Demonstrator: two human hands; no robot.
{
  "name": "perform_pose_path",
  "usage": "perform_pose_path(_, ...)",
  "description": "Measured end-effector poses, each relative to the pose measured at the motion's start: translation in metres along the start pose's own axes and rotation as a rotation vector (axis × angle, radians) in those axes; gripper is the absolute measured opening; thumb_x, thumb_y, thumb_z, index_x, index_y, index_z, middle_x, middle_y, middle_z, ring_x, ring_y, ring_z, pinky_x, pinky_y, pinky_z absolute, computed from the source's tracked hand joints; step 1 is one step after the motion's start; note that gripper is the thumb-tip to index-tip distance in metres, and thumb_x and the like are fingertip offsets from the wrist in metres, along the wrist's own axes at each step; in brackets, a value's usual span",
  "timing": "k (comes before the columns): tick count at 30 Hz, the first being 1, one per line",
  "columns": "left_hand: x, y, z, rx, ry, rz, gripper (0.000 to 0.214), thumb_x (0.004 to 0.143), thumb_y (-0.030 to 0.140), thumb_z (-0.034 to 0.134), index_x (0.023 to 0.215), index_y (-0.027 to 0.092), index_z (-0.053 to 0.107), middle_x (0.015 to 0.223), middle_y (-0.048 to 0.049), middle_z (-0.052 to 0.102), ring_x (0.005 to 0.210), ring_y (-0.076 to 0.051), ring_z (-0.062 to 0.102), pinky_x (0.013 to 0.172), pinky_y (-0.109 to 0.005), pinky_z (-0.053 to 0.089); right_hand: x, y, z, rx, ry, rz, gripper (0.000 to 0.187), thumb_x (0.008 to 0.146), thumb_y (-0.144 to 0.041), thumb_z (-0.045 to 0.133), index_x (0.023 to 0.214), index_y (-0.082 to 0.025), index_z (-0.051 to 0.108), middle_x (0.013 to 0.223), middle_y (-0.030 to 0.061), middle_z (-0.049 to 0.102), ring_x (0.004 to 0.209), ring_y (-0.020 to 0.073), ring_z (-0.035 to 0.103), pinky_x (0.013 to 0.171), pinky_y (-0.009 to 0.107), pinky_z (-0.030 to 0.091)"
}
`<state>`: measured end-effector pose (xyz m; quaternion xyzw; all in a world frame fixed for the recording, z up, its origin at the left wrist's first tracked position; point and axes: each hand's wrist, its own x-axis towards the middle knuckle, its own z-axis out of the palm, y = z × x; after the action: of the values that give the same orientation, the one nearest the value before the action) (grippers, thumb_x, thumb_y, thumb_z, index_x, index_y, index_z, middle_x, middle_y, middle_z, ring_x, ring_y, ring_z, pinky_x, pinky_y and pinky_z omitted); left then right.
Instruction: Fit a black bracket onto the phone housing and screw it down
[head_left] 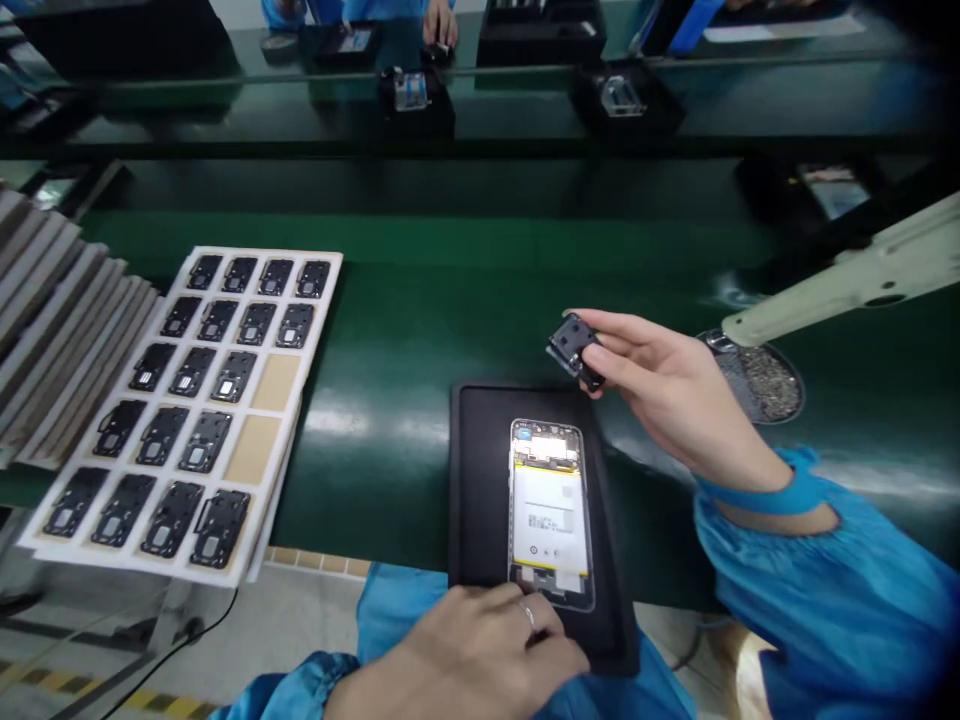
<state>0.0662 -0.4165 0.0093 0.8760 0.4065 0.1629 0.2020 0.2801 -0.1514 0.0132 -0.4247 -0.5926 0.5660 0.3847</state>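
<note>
An open phone (550,505) with its white battery showing lies in a black fixture tray (480,480) on the green belt. My left hand (480,655) rests on the tray's near edge, fingertips touching the phone's bottom end. Above the tray's far right corner, my right hand (664,385) pinches a small black cover part (574,347) between thumb and fingers, tilted.
A white foam tray (281,385) of several matching black parts, with two empty pockets, lies at left beside a stack of grey trays (52,310). A screw dish (761,382) and a pale tool arm (847,275) sit at right. Another person's hand (440,22) works across the belt.
</note>
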Motion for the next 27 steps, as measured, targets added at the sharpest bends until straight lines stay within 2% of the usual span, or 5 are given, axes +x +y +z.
perform_pose_path(5, 0.015, 0.004, -0.028, -0.075, 0.099, -0.056, 0.009, 0.126, 0.030, 0.081, 0.133, 0.025, 0.084, 0.121, 0.0015, 0.094, 0.099, -0.018, 0.091, 0.079, -0.032, 0.075, -0.014, -0.017, -0.009, -0.254, -0.255, 0.064, 0.064, 0.103, -0.087, 0.098, 0.141, -0.035, 0.102, 0.134, 0.0109, 0.097, 0.114, 0.0364, 0.095, 0.093, 0.047, 0.084)
perform_pose_path(8, 0.031, -0.001, -0.050, -0.074, 0.170, -0.117, 0.023, 0.131, 0.044, 0.076, 0.132, 0.023, 0.084, 0.124, 0.0000, 0.094, 0.105, -0.020, 0.092, 0.093, -0.035, 0.077, -0.018, -0.017, -0.013, -0.338, -0.376, 0.073, 0.053, 0.111, -0.079, 0.091, 0.142, -0.036, 0.103, 0.143, 0.0096, 0.097, 0.122, 0.0395, 0.096, 0.093, 0.048, 0.085)
perform_pose_path(11, 0.044, -0.005, -0.062, 0.039, 0.246, -0.260, 0.016, 0.129, 0.037, 0.078, 0.131, 0.022, 0.085, 0.126, -0.0026, 0.094, 0.104, -0.025, 0.091, 0.092, -0.042, 0.078, -0.021, -0.014, -0.014, -0.442, -0.444, -0.026, 0.039, 0.118, -0.064, 0.084, 0.141, -0.039, 0.103, 0.143, 0.0074, 0.097, 0.126, 0.0395, 0.096, 0.094, 0.047, 0.085)
perform_pose_path(17, 0.056, -0.009, -0.051, 0.170, 0.368, -0.348, 0.020, 0.129, 0.025, 0.069, 0.125, 0.020, 0.087, 0.123, -0.0084, 0.093, 0.106, -0.029, 0.091, 0.093, -0.046, 0.080, -0.026, -0.006, -0.009, -0.546, -0.515, -0.235, 0.035, 0.126, -0.046, 0.074, 0.146, -0.037, 0.101, 0.141, 0.0054, 0.097, 0.120, 0.0325, 0.097, 0.105, 0.043, 0.082)
perform_pose_path(27, 0.064, -0.016, -0.035, 0.304, 0.355, -0.363, 0.025, 0.120, 0.025, 0.082, 0.143, 0.015, 0.086, 0.134, -0.0156, 0.092, 0.114, -0.034, 0.090, 0.098, -0.053, 0.079, -0.024, -0.003, -0.006, -0.597, -0.453, -0.344, 0.037, 0.130, -0.041, 0.068, 0.147, -0.030, 0.099, 0.120, 0.0069, 0.098, 0.106, 0.0296, 0.095, 0.105, 0.043, 0.079)
